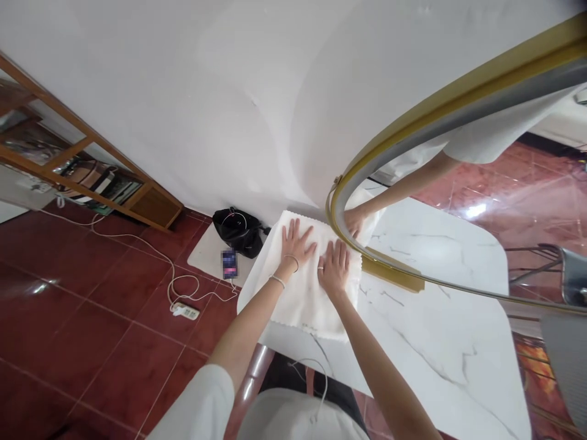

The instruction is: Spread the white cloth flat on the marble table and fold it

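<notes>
A white cloth (302, 299) with a scalloped edge lies spread on the left end of a white marbled table (431, 342). My left hand (296, 244) rests flat on its upper part with the fingers spread. To the right of it, my right hand (334, 267) also presses palm-down on the cloth, fingers stretched out and only a little apart, a ring on one finger. Neither hand grasps anything. Bracelets circle my left wrist.
A gold-framed mirror (380, 267) stands on the table beside my right hand. On the floor to the left are a black bag (238, 231), a phone (230, 264) on a cable and a power strip (187, 311). A wooden shelf (151, 208) stands by the wall.
</notes>
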Demonstrator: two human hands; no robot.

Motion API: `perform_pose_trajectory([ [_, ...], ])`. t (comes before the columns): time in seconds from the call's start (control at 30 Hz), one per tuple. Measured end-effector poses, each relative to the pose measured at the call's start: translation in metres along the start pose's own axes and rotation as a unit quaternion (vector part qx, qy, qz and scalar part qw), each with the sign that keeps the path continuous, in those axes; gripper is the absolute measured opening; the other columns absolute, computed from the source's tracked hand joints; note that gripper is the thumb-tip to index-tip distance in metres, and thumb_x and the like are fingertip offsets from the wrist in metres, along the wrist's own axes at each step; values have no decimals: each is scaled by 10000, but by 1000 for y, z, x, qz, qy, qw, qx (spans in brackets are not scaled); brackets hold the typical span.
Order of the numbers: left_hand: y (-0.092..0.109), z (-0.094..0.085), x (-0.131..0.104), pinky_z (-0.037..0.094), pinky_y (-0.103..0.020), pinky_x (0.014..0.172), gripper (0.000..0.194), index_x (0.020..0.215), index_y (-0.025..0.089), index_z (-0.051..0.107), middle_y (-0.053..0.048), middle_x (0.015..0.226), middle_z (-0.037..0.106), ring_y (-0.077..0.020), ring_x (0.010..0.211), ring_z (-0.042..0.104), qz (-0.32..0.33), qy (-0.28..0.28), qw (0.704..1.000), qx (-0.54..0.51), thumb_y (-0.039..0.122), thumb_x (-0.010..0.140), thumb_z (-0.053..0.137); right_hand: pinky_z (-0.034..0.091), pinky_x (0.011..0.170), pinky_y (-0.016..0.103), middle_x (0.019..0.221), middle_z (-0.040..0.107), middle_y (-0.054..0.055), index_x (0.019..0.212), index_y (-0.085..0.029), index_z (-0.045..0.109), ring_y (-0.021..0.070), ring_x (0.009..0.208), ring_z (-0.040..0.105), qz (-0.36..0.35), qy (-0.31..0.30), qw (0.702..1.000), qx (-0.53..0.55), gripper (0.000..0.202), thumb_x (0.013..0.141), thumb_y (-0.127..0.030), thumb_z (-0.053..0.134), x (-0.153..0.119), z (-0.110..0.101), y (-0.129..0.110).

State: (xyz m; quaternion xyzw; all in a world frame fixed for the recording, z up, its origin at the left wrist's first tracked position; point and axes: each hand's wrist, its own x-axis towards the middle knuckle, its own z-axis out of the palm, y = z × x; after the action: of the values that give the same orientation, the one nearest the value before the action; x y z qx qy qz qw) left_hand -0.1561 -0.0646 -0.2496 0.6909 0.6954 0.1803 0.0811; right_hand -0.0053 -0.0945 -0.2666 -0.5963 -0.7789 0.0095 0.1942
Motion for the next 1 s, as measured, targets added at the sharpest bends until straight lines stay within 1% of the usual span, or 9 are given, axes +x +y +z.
perform_pose_trajectory([
  [0.13, -7, 1, 33, 69, -573, 1180, 535, 1416, 285, 451, -82, 1569, 286, -335, 1463, 163, -9, 2, 1000, -2, 499, 926, 431, 248, 1085, 601, 1442, 426, 263, 1468, -35, 350, 382, 1381, 316, 34, -21, 999, -5, 604, 993, -391, 238, 48, 16, -3],
  [0.23, -13, -1, 53, 88, -559, 1182, 495, 1360, 267, 513, -95, 1458, 436, -312, 1392, 309, -10, -10, 1000, -6, 496, 928, 434, 309, 1031, 604, 1404, 465, 267, 1457, -63, 384, 407, 1308, 408, 91, -90, 991, -26, 610, 994, -437, 250, 79, 20, -4],
  [0.37, -14, -5, 53, 117, -517, 1194, 424, 1311, 239, 554, -103, 1426, 466, -276, 1379, 344, -3, -7, 1000, -7, 422, 957, 409, 343, 1013, 566, 1399, 487, 237, 1477, -101, 356, 382, 1284, 438, 106, -122, 986, -46, 620, 997, -484, 265, 91, 16, -4],
  [0.47, -13, -9, 18, 141, -490, 1198, 405, 1315, 225, 552, -99, 1487, 415, -257, 1436, 272, -24, -5, 1000, -2, 322, 981, 344, 317, 1053, 539, 1469, 431, 192, 1506, -140, 304, 346, 1348, 375, 25, -79, 996, -38, 571, 1006, -414, 270, 75, 10, -4],
  [0.6, -14, -21, -67, 157, -513, 1193, 494, 1444, 237, 407, -93, 1585, 265, -273, 1479, 171, -44, -11, 999, 21, 368, 968, 379, 251, 1138, 442, 1521, 397, 69, 1521, -235, 271, 210, 1425, 290, -141, -54, 988, 26, 534, 988, -202, 280, 26, 0, -6],
  [0.7, -15, -30, -127, 159, -536, 1186, 562, 1486, 262, 337, -87, 1607, 200, -290, 1484, 145, -52, -16, 998, 41, 416, 950, 410, 245, 1153, 408, 1519, 404, 47, 1535, -254, 218, 178, 1439, 270, -166, -66, 982, 56, 585, 966, -140, 290, -23, -10, -12],
  [0.77, -13, -33, -152, 161, -539, 1182, 560, 1487, 278, 336, -82, 1609, 192, -291, 1482, 155, -56, -22, 997, 46, 414, 949, 411, 229, 1161, 425, 1557, 335, 50, 1541, -252, 189, 198, 1460, 223, -153, -75, 984, 55, 588, 972, -179, 316, -52, -18, -19],
  [0.87, -11, -34, -160, 144, -552, 1180, 570, 1493, 289, 326, -78, 1611, 183, -294, 1482, 155, -51, -31, 997, 45, 414, 944, 418, 200, 1171, 458, 1587, 257, 74, 1546, -224, 172, 233, 1477, 171, -126, -80, 988, 49, 602, 984, -320, 368, -76, -27, -28],
  [1.0, -10, -33, -140, 106, -541, 1190, 572, 1494, 287, 327, -71, 1617, 162, -295, 1485, 139, -39, -25, 998, 42, 421, 945, 414, 173, 1176, 482, 1592, 237, 85, 1544, -217, 182, 242, 1480, 154, -93, -82, 991, 51, 623, 979, -400, 371, -70, -25, -32],
])
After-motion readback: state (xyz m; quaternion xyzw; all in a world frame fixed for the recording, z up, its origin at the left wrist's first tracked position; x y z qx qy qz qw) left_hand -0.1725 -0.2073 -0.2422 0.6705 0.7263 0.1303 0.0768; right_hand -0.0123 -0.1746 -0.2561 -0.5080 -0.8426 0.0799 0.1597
